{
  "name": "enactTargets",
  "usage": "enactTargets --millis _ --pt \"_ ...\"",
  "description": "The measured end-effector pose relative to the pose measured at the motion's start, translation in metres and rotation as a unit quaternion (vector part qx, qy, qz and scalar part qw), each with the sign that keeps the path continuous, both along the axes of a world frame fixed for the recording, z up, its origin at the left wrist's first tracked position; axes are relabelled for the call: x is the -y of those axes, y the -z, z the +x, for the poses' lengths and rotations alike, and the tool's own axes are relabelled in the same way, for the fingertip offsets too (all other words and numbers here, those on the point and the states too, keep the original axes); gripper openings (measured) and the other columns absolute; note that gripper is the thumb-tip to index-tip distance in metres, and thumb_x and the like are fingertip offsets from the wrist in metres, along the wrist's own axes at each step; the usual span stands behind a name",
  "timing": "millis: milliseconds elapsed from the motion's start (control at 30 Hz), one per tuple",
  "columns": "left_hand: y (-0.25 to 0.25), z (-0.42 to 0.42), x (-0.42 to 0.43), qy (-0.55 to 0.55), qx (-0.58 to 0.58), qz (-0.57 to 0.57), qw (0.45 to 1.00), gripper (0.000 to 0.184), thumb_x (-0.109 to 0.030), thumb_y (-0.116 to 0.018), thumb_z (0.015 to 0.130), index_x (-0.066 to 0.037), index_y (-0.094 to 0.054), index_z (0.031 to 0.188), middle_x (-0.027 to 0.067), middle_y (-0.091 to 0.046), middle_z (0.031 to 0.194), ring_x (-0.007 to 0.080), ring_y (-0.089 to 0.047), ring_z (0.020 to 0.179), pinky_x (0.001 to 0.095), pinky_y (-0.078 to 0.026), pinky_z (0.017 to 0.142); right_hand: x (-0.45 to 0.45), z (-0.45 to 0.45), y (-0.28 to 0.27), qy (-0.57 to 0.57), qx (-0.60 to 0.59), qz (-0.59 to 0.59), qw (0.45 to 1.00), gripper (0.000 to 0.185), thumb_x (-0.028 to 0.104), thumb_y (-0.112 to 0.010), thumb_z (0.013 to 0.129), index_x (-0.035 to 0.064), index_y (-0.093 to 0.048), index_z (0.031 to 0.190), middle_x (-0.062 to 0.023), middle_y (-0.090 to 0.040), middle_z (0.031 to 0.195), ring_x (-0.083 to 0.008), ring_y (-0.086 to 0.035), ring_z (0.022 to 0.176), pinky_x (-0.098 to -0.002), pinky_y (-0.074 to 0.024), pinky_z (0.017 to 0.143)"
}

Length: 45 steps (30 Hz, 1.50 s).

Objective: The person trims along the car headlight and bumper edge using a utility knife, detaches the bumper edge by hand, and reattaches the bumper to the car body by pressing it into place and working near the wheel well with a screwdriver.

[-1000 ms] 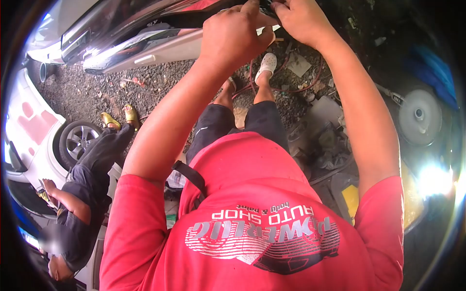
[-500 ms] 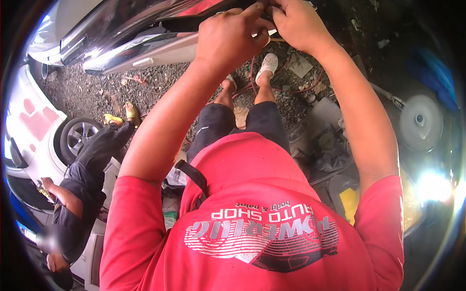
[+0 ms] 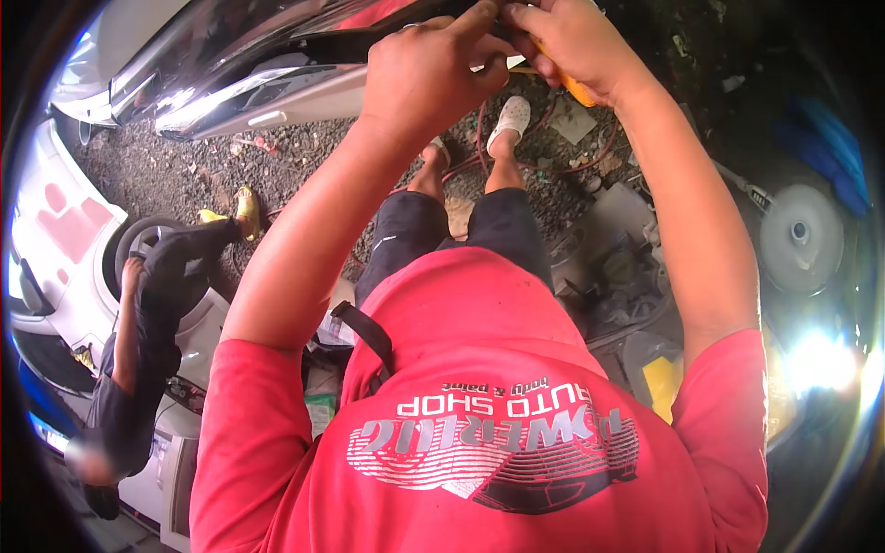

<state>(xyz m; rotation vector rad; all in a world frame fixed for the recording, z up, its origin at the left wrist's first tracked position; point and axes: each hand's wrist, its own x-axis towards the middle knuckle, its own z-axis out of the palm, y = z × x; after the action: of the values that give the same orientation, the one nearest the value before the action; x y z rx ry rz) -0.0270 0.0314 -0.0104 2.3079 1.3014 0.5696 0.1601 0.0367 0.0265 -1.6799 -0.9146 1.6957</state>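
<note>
My left hand [image 3: 433,74] is at the top, its fingers curled against the edge of a glossy dark car body panel [image 3: 230,46]. Its fingertips meet those of my right hand, and whatever lies between them is hidden. My right hand [image 3: 581,46] is closed around a yellow-orange handle [image 3: 578,89] that shows below the palm; the tool's other end is out of sight. A pale lower trim piece [image 3: 304,106] of the car runs to the left from under my left hand.
Gravel [image 3: 221,166] covers the ground, crossed by a red hose [image 3: 562,172]. Another person [image 3: 152,332] in dark clothes is at the left beside a white car [image 3: 69,221] with reddish patches. A round whitish disc [image 3: 800,235] and a blue sheet [image 3: 830,157] are at the right.
The yellow-orange handle has come into view in my right hand, which has turned slightly. My left hand has shifted a little left. The other person has stepped and lowered an arm.
</note>
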Motion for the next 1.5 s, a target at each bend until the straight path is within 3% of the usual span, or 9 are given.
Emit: enactTargets --millis 133,200,867,967,1033,1100,1233,1300,1500 --pt "-0.001 -0.002 -0.003 0.013 0.003 -0.032 0.999 0.056 -0.030 -0.082 0.081 -0.017 -0.074 0.134 0.0056 -0.080 0.097 0.0282 -0.078 0.087 0.0430 -0.061 0.075 -0.003 -0.004 0.001 -0.064 0.082 0.074 0.992 0.028 0.005 -0.047 0.107 -0.0048 -0.069 0.121 -0.0181 -0.078 0.102 -0.0305 -0.074 0.096 -0.0396 -0.0591 0.090" --pt "0.006 -0.005 -0.002 0.008 0.032 -0.012 0.999 0.053 -0.027 -0.081 0.082 -0.022 -0.074 0.134 0.0038 -0.080 0.096 0.0280 -0.078 0.088 0.0427 -0.062 0.075 0.002 -0.006 -0.017 -0.184 0.332 0.189 0.906 0.027 0.007 -0.051 0.104 -0.0037 -0.070 0.120 -0.0242 -0.078 0.107 -0.0357 -0.075 0.099 -0.0431 -0.0581 0.091" --pt "0.003 -0.010 -0.004 0.046 -0.033 -0.002 0.998 0.066 -0.046 -0.084 0.082 -0.027 -0.065 0.142 0.0101 -0.078 0.102 0.0349 -0.077 0.091 0.0487 -0.061 0.075 0.007 -0.043 -0.028 -0.035 0.388 0.094 0.916 0.025 0.010 -0.055 0.101 -0.0099 -0.065 0.112 -0.0363 -0.071 0.107 -0.0537 -0.069 0.106 -0.0536 -0.0553 0.091" --pt "0.000 -0.008 -0.004 0.041 -0.043 0.001 0.998 0.065 -0.046 -0.084 0.083 -0.027 -0.066 0.143 0.0102 -0.078 0.102 0.0348 -0.077 0.090 0.0481 -0.061 0.075 -0.006 -0.061 -0.070 0.056 0.289 -0.151 0.944 0.024 0.010 -0.055 0.100 -0.0094 -0.064 0.113 -0.0361 -0.071 0.107 -0.0532 -0.069 0.105 -0.0534 -0.0549 0.090" --pt "-0.004 -0.006 -0.007 0.034 -0.055 -0.013 0.998 0.064 -0.046 -0.083 0.083 -0.028 -0.066 0.142 0.0104 -0.078 0.103 0.0349 -0.077 0.090 0.0480 -0.061 0.075 0.016 -0.039 -0.032 -0.036 0.338 0.113 0.934 0.022 0.009 -0.054 0.100 -0.0084 -0.063 0.111 -0.0353 -0.071 0.104 -0.0539 -0.068 0.103 -0.0539 -0.0543 0.088" --pt "-0.008 -0.008 -0.010 0.069 0.030 0.000 0.997 0.064 -0.031 -0.081 0.084 -0.007 -0.066 0.141 0.0151 -0.078 0.103 0.0355 -0.076 0.090 0.0472 -0.061 0.076 0.015 -0.032 -0.010 -0.050 0.373 0.134 0.917 0.022 0.008 -0.054 0.100 -0.0081 -0.063 0.111 -0.0352 -0.071 0.104 -0.0540 -0.068 0.103 -0.0541 -0.0541 0.088" --pt "-0.014 -0.008 -0.008 0.073 -0.004 -0.051 0.996 0.063 -0.030 -0.081 0.084 -0.007 -0.066 0.141 0.0156 -0.078 0.103 0.0362 -0.076 0.091 0.0472 -0.060 0.076 0.023 -0.027 0.001 -0.062 0.400 0.163 0.900 0.020 0.008 -0.053 0.100 -0.0079 -0.062 0.109 -0.0355 -0.070 0.104 -0.0546 -0.067 0.104 -0.0542 -0.0539 0.088" --pt "0.002 -0.011 -0.005 0.057 -0.001 -0.018 0.998 0.061 -0.047 -0.083 0.083 -0.028 -0.068 0.140 0.0111 -0.078 0.103 0.0354 -0.077 0.089 0.0488 -0.061 0.076 0.028 -0.029 -0.003 -0.051 0.390 0.156 0.906 0.020 0.008 -0.054 0.100 -0.0079 -0.062 0.107 -0.0356 -0.070 0.105 -0.0549 -0.067 0.105 -0.0545 -0.0535 0.089" --pt "-0.002 -0.011 -0.007 0.054 -0.037 -0.037 0.997 0.062 -0.046 -0.082 0.083 -0.030 -0.068 0.141 0.0116 -0.078 0.104 0.0368 -0.076 0.091 0.0497 -0.061 0.077 0.024 -0.045 -0.023 0.035 0.302 0.066 0.950 0.018 0.009 -0.050 0.105 -0.0052 -0.060 0.110 -0.0253 -0.072 0.094 -0.0408 -0.070 0.078 -0.0484 -0.0560 0.068"
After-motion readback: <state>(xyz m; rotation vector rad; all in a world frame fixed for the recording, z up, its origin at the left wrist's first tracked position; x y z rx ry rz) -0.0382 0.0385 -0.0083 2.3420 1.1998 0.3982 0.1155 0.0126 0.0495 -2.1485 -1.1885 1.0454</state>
